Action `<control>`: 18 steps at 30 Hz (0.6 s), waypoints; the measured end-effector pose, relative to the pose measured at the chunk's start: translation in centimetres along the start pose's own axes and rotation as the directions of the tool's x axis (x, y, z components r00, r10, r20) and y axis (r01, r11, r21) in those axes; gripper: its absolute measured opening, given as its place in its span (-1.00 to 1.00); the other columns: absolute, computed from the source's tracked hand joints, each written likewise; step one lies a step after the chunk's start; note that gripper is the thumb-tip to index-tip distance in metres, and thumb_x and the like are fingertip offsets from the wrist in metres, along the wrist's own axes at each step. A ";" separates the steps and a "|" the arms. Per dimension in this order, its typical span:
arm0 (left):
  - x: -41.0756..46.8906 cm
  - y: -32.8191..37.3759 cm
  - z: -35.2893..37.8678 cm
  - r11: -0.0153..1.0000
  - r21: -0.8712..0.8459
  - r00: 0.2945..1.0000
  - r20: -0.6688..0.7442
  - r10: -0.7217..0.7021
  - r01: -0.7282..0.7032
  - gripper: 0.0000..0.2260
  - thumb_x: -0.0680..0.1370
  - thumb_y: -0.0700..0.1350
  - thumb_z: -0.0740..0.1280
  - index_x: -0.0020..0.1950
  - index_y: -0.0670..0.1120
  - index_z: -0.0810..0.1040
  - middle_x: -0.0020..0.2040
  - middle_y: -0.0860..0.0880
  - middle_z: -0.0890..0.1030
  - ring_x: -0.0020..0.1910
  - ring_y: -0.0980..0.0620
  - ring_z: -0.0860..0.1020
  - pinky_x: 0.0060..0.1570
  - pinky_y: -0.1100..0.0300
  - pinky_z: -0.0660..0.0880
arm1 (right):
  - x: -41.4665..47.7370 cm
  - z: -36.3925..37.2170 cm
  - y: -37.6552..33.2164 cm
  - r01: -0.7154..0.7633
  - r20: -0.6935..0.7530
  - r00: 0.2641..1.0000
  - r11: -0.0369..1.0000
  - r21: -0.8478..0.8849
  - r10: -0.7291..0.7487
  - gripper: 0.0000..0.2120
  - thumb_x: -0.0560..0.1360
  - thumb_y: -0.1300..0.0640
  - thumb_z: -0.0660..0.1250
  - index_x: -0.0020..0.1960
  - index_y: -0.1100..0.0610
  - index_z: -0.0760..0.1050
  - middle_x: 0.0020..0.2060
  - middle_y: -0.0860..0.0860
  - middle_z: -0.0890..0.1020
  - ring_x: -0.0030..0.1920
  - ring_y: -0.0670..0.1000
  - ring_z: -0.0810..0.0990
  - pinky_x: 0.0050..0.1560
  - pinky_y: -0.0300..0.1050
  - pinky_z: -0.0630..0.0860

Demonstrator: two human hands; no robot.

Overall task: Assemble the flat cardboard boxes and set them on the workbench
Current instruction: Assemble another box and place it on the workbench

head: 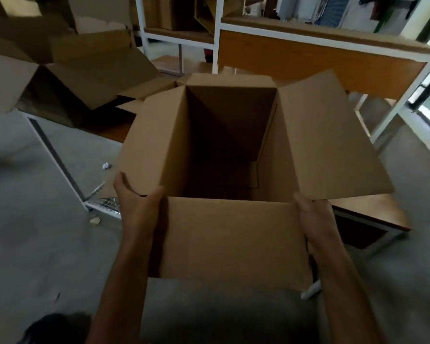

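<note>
An assembled brown cardboard box (pixel 233 239) fills the middle of the head view, upright, its top flaps spread open and its dark inside showing. My left hand (pixel 134 197) grips the box at its near left corner, fingers wrapped around the left flap's base. My right hand (pixel 310 209) holds the near right corner, below the right flap. The near flap hangs towards me between my forearms. Several other opened boxes (pixel 67 78) lie on the workbench (pixel 114 132) at the upper left.
A low wooden table (pixel 372 212) with a metal frame stands right of the box. A wooden shelf unit with white posts (pixel 320 55) crosses the back. The grey concrete floor (pixel 35 219) carries small scraps and a wire mesh piece (pixel 107 204) at the left.
</note>
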State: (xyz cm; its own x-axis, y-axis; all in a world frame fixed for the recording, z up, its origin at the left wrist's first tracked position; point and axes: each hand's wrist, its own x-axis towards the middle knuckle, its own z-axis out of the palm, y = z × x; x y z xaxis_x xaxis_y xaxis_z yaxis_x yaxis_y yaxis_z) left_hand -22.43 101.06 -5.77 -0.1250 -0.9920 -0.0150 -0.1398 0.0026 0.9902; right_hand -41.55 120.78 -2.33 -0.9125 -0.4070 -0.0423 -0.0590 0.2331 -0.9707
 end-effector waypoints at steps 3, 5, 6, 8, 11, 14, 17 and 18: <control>-2.6 -0.6 -1.0 1.000 -0.008 0.998 -0.068 -0.020 0.019 -0.20 0.49 -0.13 0.40 0.60 0.02 -0.01 0.54 -0.05 0.19 0.42 -0.03 0.28 0.20 0.13 0.30 | -0.6 -0.7 -0.1 0.052 0.055 0.997 0.998 -0.031 -0.050 -0.87 0.55 0.19 0.24 0.07 0.19 0.48 -0.13 0.06 0.53 -0.19 -0.03 0.49 -0.30 -0.15 0.37; -3.6 -0.8 -2.2 1.000 -0.013 0.992 -0.126 -0.028 0.026 -0.21 0.50 -0.14 0.41 0.60 0.00 0.01 0.54 -0.06 0.20 0.44 -0.06 0.27 0.21 0.15 0.27 | -1.0 -0.5 -0.2 0.070 0.109 0.992 0.997 -0.033 -0.066 -0.92 0.54 0.19 0.25 -0.03 0.20 0.48 -0.24 0.05 0.51 -0.25 0.00 0.49 -0.33 -0.15 0.36; -4.0 -0.9 -3.0 0.999 -0.009 0.987 -0.155 -0.032 0.031 -0.22 0.50 -0.14 0.40 0.59 -0.01 0.02 0.54 -0.06 0.21 0.44 -0.06 0.27 0.21 0.16 0.26 | -1.4 -0.2 -0.3 0.079 0.139 0.988 0.996 -0.041 -0.073 -0.93 0.54 0.19 0.26 -0.07 0.19 0.47 -0.28 0.05 0.50 -0.27 0.02 0.48 -0.33 -0.15 0.37; -4.9 -1.5 -4.8 0.998 -0.002 0.975 -0.215 -0.057 0.058 -0.23 0.51 -0.13 0.40 0.60 -0.02 0.03 0.55 -0.08 0.21 0.45 -0.08 0.28 0.23 0.15 0.25 | -2.2 0.6 -0.3 0.114 0.211 0.973 0.991 -0.063 -0.099 -0.91 0.52 0.17 0.27 -0.14 0.17 0.42 -0.31 0.04 0.47 -0.29 0.02 0.47 -0.31 -0.11 0.39; -6.7 -3.2 -7.7 0.992 -0.004 0.952 -0.282 -0.120 0.124 -0.24 0.52 -0.08 0.40 0.59 0.01 0.02 0.54 -0.10 0.23 0.42 -0.14 0.32 0.28 -0.02 0.32 | -3.6 2.5 -0.5 0.187 0.324 0.935 0.976 -0.112 -0.142 -0.82 0.54 0.17 0.28 -0.24 0.16 0.40 -0.35 0.02 0.48 -0.35 -0.02 0.46 -0.34 -0.16 0.37; -8.0 -5.0 -10.5 0.985 0.012 0.916 -0.368 -0.157 0.174 -0.29 0.52 -0.05 0.39 0.58 0.00 0.10 0.55 -0.09 0.23 0.45 -0.14 0.30 0.37 -0.10 0.31 | -4.3 4.9 0.2 0.181 0.438 0.894 0.969 -0.169 -0.090 -0.75 0.57 0.13 0.26 -0.28 0.09 0.36 -0.39 0.00 0.46 -0.39 -0.06 0.44 -0.38 -0.20 0.33; -8.3 -6.1 -13.2 0.974 0.052 0.882 -0.437 -0.177 0.222 -0.34 0.51 -0.13 0.41 0.55 -0.09 0.20 0.53 -0.11 0.27 0.47 -0.13 0.28 0.43 -0.08 0.26 | -4.1 8.0 2.3 0.094 0.546 0.836 0.966 -0.242 0.055 -0.70 0.56 0.10 0.24 -0.32 0.11 0.30 -0.43 0.03 0.36 -0.42 -0.01 0.34 -0.36 -0.13 0.28; -8.2 -6.6 -14.1 0.970 0.060 0.877 -0.444 -0.185 0.235 -0.34 0.51 -0.16 0.42 0.55 -0.12 0.22 0.53 -0.13 0.29 0.47 -0.13 0.29 0.43 -0.08 0.27 | -4.1 9.1 3.0 0.078 0.574 0.813 0.958 -0.276 0.100 -0.68 0.56 0.10 0.22 -0.34 0.10 0.24 -0.44 0.03 0.30 -0.44 0.00 0.29 -0.35 -0.10 0.24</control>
State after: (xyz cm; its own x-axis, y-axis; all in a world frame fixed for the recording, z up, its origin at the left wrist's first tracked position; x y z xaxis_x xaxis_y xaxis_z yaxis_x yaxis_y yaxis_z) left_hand -6.65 107.38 -10.18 0.3522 -0.9262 -0.1344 -0.2236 -0.2228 0.9489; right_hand -34.26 115.12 -7.25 -0.5150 -0.8146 -0.2669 -0.2389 0.4354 -0.8679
